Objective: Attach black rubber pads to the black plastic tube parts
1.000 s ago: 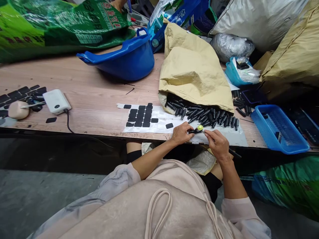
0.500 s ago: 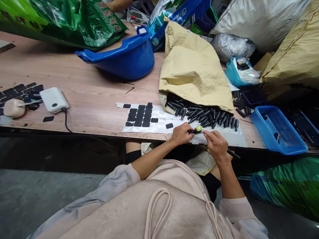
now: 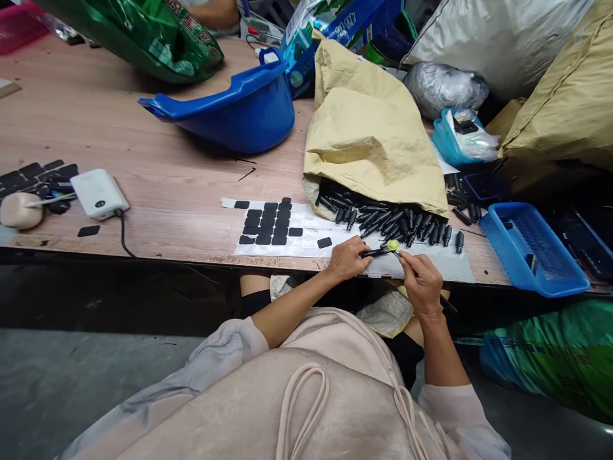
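At the table's front edge, my left hand (image 3: 349,257) is closed around a slim black cylindrical part (image 3: 372,253), which points to the right. My right hand (image 3: 422,281) pinches a thin tool with a dark handle (image 3: 449,305); its exact kind does not show. A small round yellow-green piece (image 3: 393,245) sits by the tool's metal tip, just beyond the black part's end. Whether it touches the part is too small to tell. Just behind both hands, a pile of black cylindrical parts (image 3: 383,220) spills from a tan woven sack (image 3: 373,134).
Left of my hands, black rounded stickers (image 3: 265,222) lie in rows on white backing paper (image 3: 306,248). A blue basin (image 3: 244,115) stands behind them, a blue basket (image 3: 531,255) to the right. A white box (image 3: 100,191) with a cable lies left. Across the table shows another person's arm (image 3: 215,13).
My right hand and the yellow-green piece have shifted slightly right, away from my left hand. At the far left, the green bag has moved up and left, and something pink has come into view.
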Available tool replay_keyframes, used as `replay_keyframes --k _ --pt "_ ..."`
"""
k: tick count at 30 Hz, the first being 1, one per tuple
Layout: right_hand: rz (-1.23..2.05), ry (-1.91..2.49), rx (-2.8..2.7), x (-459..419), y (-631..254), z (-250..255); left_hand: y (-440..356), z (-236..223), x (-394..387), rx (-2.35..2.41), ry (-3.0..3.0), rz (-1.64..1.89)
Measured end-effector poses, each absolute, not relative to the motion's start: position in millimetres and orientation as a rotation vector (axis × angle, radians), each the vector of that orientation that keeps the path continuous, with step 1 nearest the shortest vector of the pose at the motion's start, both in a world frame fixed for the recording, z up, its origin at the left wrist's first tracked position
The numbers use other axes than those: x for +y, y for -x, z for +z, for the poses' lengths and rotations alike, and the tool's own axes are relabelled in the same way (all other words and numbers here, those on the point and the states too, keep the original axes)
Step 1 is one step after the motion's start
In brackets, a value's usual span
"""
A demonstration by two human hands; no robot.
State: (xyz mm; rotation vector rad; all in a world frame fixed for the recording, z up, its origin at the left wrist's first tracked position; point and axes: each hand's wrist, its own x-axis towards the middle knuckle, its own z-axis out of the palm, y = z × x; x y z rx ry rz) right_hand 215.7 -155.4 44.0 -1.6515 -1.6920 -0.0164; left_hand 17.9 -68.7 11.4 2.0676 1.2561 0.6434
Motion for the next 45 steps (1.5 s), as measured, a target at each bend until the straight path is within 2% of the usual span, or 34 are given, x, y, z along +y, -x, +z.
replay_keyframes --k 6,16,26,33,38,45 --pt "-0.018 1.657 -1.586 -162.7 -231.2 53.3 -19.0 13.8 -72.3 1.257 -2.119 0.686" --pt "0.123 1.759 -1.424 -170.8 -244.9 34.2 -19.1 12.1 -72.2 1.226 -2.139 0.698" --pt "0.284 1.613 -1.606 -149.9 -220.7 41.4 -19.8 10.1 -67.8 1.282 -2.000 0.698" --pt "0.195 1.548 -1.733 -141.1 -208.7 50.7 -21.0 11.6 -66.3 1.295 -1.963 0.659" --pt "0.083 1.656 -1.852 -141.7 -206.4 50.0 -22.4 13.2 -66.8 1.315 -1.950 0.621" --pt "0.032 1.651 -1.762 -142.1 -217.6 53.1 -23.4 9.8 -66.2 1.311 -1.968 0.646"
